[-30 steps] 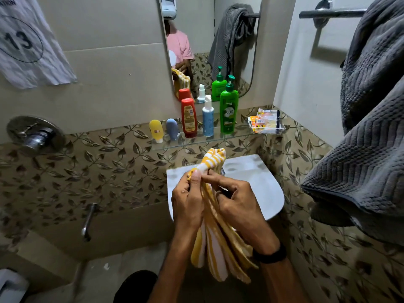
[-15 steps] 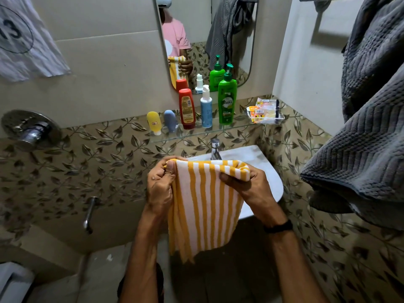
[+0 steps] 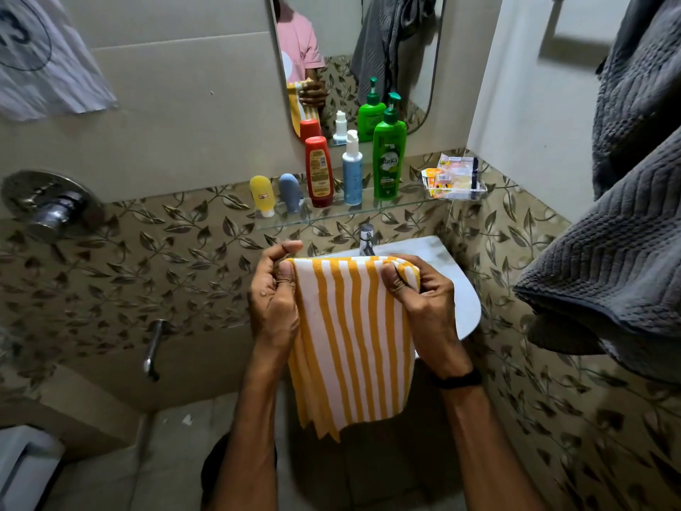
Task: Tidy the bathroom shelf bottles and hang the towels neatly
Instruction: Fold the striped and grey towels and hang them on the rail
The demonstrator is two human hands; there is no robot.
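Observation:
A yellow-and-white striped towel hangs spread flat in front of the white sink. My left hand pinches its top left corner and my right hand grips its top right corner. On the glass shelf stand a yellow tube, a blue-grey tube, a red bottle, a white-and-blue pump bottle and a green pump bottle in a row. A grey towel hangs bunched at the right.
A clear tray of sachets sits at the shelf's right end. The mirror is above the shelf, the basin tap below it. A shower valve and spout are on the left wall, with a white garment above.
The striped towel went from a bunched bundle held close between both hands to spread flat; my hands moved apart to its top corners and hold it slightly steadier now.

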